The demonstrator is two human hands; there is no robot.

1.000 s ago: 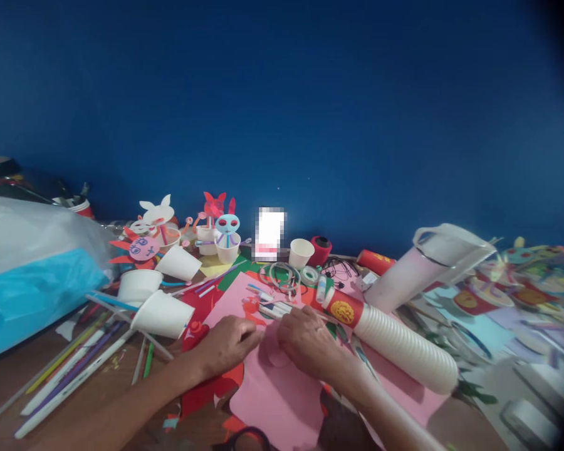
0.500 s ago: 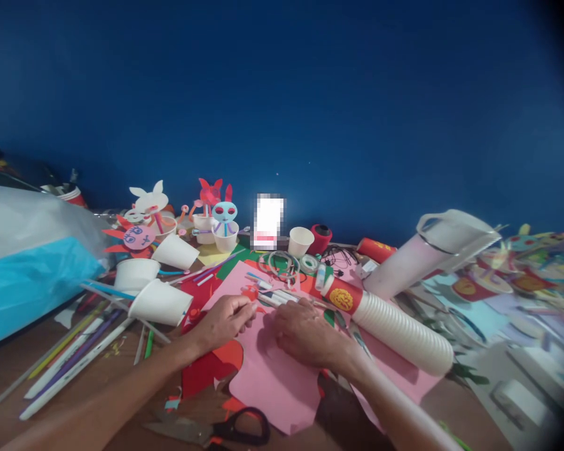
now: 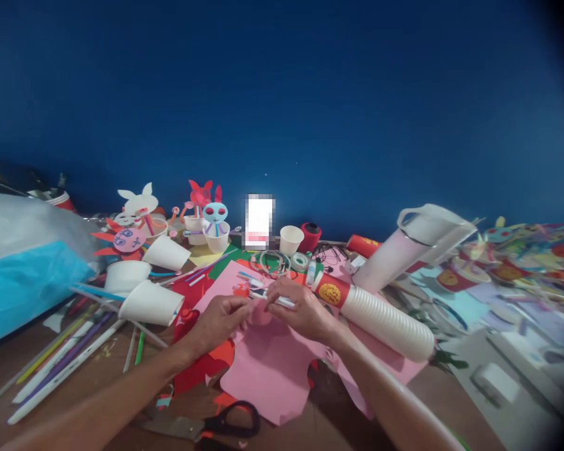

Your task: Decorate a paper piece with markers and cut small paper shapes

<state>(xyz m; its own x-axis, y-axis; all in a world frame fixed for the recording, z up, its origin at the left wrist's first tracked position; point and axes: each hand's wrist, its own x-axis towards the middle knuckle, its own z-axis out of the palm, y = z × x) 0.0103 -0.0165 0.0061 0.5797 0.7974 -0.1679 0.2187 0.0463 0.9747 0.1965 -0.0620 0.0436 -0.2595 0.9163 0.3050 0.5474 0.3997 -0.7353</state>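
**Pink paper disc (image 3: 262, 313) above pink sheet (image 3: 267, 373).**
L hand (image 3: 223, 321) & R hand (image 3: 303, 308) pinch disc's opp. edges, thumb to fingers; scissors (image 3: 203, 428) lie on table (image 3: 451, 404) nr sheet.

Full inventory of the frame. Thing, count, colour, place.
wall: 1, blue, behind
table: 1, brown, below
bag: 1, blue-white, left
loose cups: 4, white, three left, one rear centre
cup stack: 1, white-red, right of centre
figures: several, mixed, rear left, far right
jug: 1, whitish, right
bright panel: 1, white, rear centre
scissors: 1, dark, front
sticks: many, mixed, left
sheets: several, mostly pink, centre
piece: 1, pink, centre
small clutter: uncounted, mixed, rear centre, right
arms: 2, bare, front
left grip: 1, bare, at piece
right grip: 1, bare, at piece
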